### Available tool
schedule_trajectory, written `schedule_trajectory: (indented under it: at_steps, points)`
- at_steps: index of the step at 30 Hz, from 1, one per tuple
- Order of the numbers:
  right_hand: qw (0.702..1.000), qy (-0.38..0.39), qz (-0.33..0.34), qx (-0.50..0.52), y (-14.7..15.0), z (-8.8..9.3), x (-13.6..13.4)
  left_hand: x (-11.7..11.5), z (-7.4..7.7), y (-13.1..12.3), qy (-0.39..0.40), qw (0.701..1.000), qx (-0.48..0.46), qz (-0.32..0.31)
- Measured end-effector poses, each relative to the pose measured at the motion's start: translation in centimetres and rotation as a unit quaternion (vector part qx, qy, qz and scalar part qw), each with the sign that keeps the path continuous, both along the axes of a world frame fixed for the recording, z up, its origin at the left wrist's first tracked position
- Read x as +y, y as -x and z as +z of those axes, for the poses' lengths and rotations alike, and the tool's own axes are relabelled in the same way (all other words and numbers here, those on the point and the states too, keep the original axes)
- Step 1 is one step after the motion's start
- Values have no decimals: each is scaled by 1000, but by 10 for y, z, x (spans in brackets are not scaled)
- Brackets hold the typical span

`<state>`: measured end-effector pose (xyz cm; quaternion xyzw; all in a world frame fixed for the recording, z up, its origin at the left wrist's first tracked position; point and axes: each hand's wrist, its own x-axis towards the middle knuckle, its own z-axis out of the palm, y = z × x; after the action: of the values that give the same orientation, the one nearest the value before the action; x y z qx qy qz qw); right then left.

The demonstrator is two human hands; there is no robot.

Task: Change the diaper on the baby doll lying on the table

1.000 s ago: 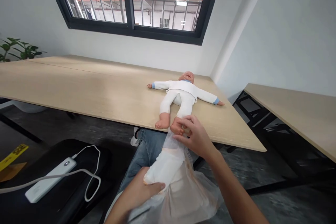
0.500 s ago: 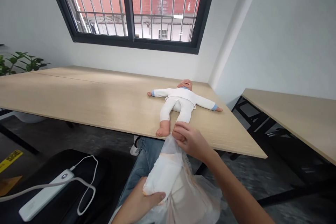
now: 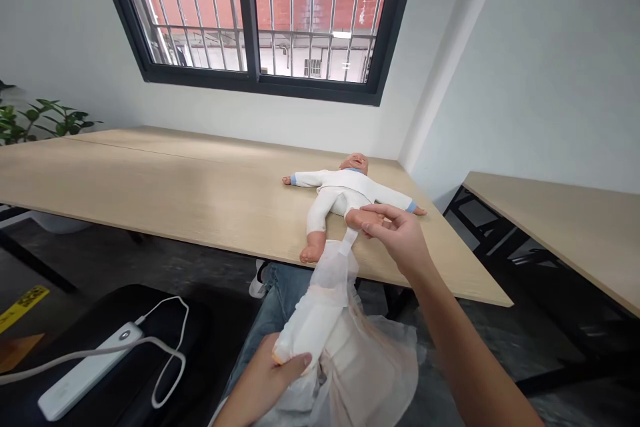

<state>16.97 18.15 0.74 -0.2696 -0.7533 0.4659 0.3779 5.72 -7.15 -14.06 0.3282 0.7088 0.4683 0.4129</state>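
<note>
A baby doll [image 3: 345, 180] in a white outfit with blue cuffs lies on its back on the wooden table [image 3: 200, 187], arms spread. My right hand [image 3: 400, 233] has its thumb and fingers round the doll's foot [image 3: 364, 217], which is raised and turned to the right. Below, my left hand [image 3: 275, 373] grips a folded white diaper [image 3: 310, 320], with sheer fabric bunched around it. A white strip [image 3: 349, 241] runs from the top of the sheer fabric up to the raised foot.
On a black seat at the lower left lies a white power bank [image 3: 90, 367] with a cable. Jeans-clad legs [image 3: 285, 293] are under the table edge. A second table [image 3: 560, 220] stands at the right, a plant [image 3: 55, 117] at the far left.
My right hand has moved up and right, lifting and bending the doll's leg. The white strip now shows between foot and fabric. My left hand keeps its hold.
</note>
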Motion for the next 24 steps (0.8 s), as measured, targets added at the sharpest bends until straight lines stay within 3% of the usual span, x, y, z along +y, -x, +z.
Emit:
schedule_trajectory:
  at_steps: [5, 9, 14, 18, 22, 24]
  points:
    - [999, 2, -8, 32, -11, 5, 17, 2, -6, 1, 21, 999, 1, 33]
    - [1000, -8, 3, 28, -13, 4, 15, 3, -2, -1, 15, 1000, 7, 20]
    - [997, -32, 68, 1, 9, -30, -4, 3, 9, -2, -5, 1000, 8, -15]
    - [988, -133, 80, -17, 30, -59, -4, -1, 5, -3, -7, 1000, 24, -6]
    - [967, -224, 103, -63, 40, -71, 2, -8, -2, -4, -40, 998, 26, 31]
    - [961, -243, 114, -72, 40, -69, 3, -11, 1, -4, -65, 997, 38, 11]
